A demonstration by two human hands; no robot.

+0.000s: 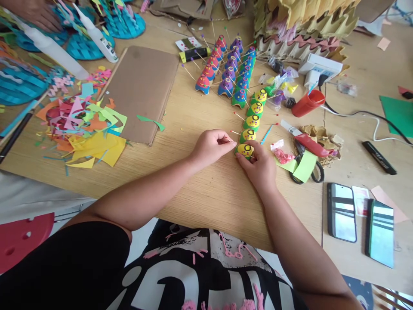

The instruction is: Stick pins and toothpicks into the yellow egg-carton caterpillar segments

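A yellow and green egg-carton caterpillar (pixel 252 122) with thin red-tipped sticks at its sides lies on the table. My right hand (pixel 263 170) grips its nearest segment, thumb and fingers around the sides. My left hand (pixel 211 148) is pinched just left of that segment; what its fingertips hold is too small to make out. Beyond stand three more caterpillars: a red and blue one (pixel 211 66), a purple one (pixel 230 69) and a blue and green one (pixel 244 77), with sticks poking out. A blue stick (pixel 267 134) lies to the right.
Left are paper scraps (pixel 93 125), cardboard (pixel 142 86) and glue bottles (pixel 54 49); a person's hand (pixel 35 13) is behind them. Right are a red cup (pixel 308 103), scissors (pixel 318 172), a power strip (pixel 321 64), a marker (pixel 379 157) and two phones (pixel 342 211). Egg cartons (pixel 300 21) are stacked behind.
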